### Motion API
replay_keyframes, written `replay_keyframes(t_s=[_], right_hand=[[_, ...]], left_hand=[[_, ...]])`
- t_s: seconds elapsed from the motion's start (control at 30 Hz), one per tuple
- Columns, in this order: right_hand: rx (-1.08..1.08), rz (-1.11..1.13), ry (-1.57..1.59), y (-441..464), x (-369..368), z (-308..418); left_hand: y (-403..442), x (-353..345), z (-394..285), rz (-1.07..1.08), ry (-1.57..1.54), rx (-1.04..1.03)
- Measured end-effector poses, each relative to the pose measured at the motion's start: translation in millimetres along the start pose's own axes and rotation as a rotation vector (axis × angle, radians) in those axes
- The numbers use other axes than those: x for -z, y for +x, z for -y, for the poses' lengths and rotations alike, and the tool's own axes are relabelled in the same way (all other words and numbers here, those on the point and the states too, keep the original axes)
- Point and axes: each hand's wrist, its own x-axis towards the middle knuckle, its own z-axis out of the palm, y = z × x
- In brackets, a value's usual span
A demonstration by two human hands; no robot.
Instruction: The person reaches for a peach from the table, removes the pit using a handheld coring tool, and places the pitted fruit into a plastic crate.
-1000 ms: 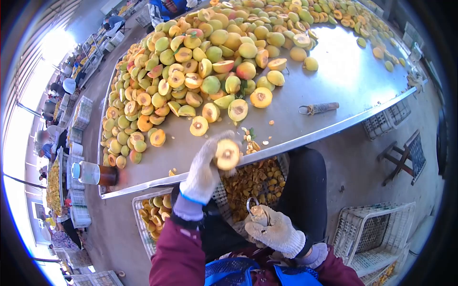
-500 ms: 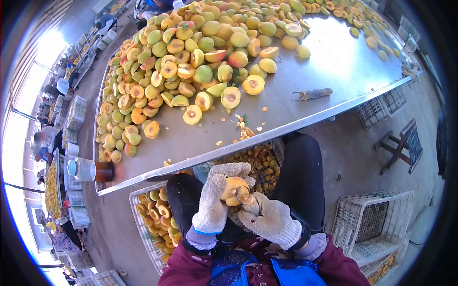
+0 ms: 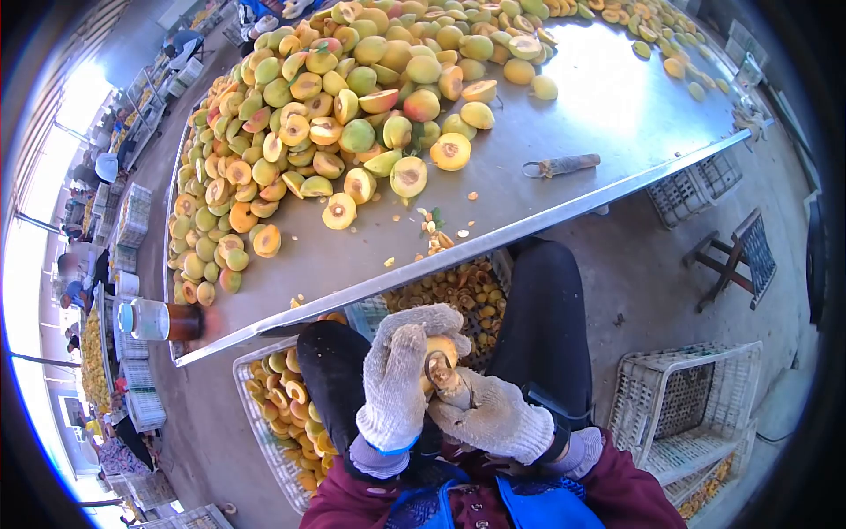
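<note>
My left hand (image 3: 401,370), in a pale knit glove, is wrapped round a halved peach (image 3: 438,353) above my lap. My right hand (image 3: 493,414), gloved too, grips a ring-bladed pitting tool (image 3: 448,381), its metal loop against the cut side of the peach. The hands nearly touch. A large heap of halved peaches (image 3: 357,137) covers the left and back of the metal table (image 3: 291,273). A second looped tool (image 3: 562,166) lies near the table's front edge. Below that edge, between my knees, a crate holds scraps (image 3: 476,295).
A crate of peach halves (image 3: 286,414) stands by my left knee. A jar of dark liquid (image 3: 163,320) is at the table's left corner. To the right are a folding stool (image 3: 740,260) and white crates (image 3: 683,423). Other people work at the far left.
My left hand has come down from over the table edge to my lap with the peach half. My right hand's tool has met the fruit. The view has shifted slightly.
</note>
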Motion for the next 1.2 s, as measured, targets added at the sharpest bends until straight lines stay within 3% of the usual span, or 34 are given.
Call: replay_keyframes(t_s=[0.07, 0.13, 0.17, 0.23, 0.37, 0.43, 0.5, 0.53, 0.6, 0.7, 0.77, 0.83, 0.87, 0.9, 0.93, 0.97, 1.03, 1.1, 1.2], right_hand=[[-0.012, 0.047, 0.004, -0.7, 4.9, -1.7], [-0.377, 0.445, 0.7, 2.5, 15.0, 0.7], [-0.377, 0.443, 0.702, 2.5, 19.4, 0.5], [-0.499, 0.619, 0.966, 1.0, 26.9, -1.3], [-0.492, 0.75, 1.156, -0.4, 28.5, -12.7], [-0.483, 0.813, 1.159, -0.7, 31.7, -12.8], [-0.468, 0.798, 1.184, -1.9, 28.9, -13.7], [-0.455, 0.786, 1.209, -2.6, 27.4, -13.8], [-0.471, 0.761, 1.119, -2.3, 31.2, -5.2], [-0.512, 0.78, 1.12, 0.0, 32.9, -11.3], [-0.545, 0.833, 1.202, 0.0, 30.3, -13.5], [-0.338, 0.699, 1.245, -0.2, 24.6, -10.8], [-0.339, 0.7, 1.244, 0.7, 24.4, -15.7], [-0.34, 0.861, 1.31, 2.5, 24.5, -24.9], [-0.337, 1.022, 1.374, 3.4, 24.4, -29.8], [-0.335, 1.019, 1.375, 1.9, 23.7, -29.0], [-0.231, 0.911, 1.375, -2.0, 20.9, -25.7], [-0.202, 0.886, 1.395, -1.4, 17.1, -24.4], [-0.228, 0.846, 1.404, -0.2, 19.0, -25.0]], left_hand=[[0.2, -1.9, -0.8, 0.013, 0.02, 0.079], [-0.2, -1.9, 5.9, -0.021, 0.269, -0.056], [1.0, -0.6, 6.8, -0.019, 0.27, -0.055], [5.0, 3.6, 4.5, 0.091, 0.592, -0.303], [10.0, 1.0, -14.7, 0.202, 0.541, -0.007], [12.6, 0.7, -18.7, 0.248, 0.624, -0.092], [16.2, 2.9, -15.3, 0.352, 0.864, -0.417], [15.9, 2.9, -12.8, 0.352, 0.861, -0.416], [15.4, 2.1, -8.7, 0.26, 1.011, -0.656], [17.3, 5.6, -3.9, 0.303, 0.921, -0.812], [17.6, 4.4, -6.4, 0.291, 0.945, -0.721], [15.6, -2.0, -18.6, 0.339, 0.63, -0.089], [16.8, -1.8, -21.9, 0.39, 0.585, -0.111], [18.6, 1.5, -17.5, 0.389, 0.584, -0.112], [22.6, 7.3, -8.5, 0.463, 0.56, -0.362], [25.1, 11.5, -1.1, 0.535, 0.529, -0.611], [9.5, 11.1, 8.6, 0.475, 0.489, -0.527], [-3.0, 2.7, 9.5, 0.232, 0.172, -0.087], [1.2, -3.3, 0.1, 0.218, -0.045, 0.12]])
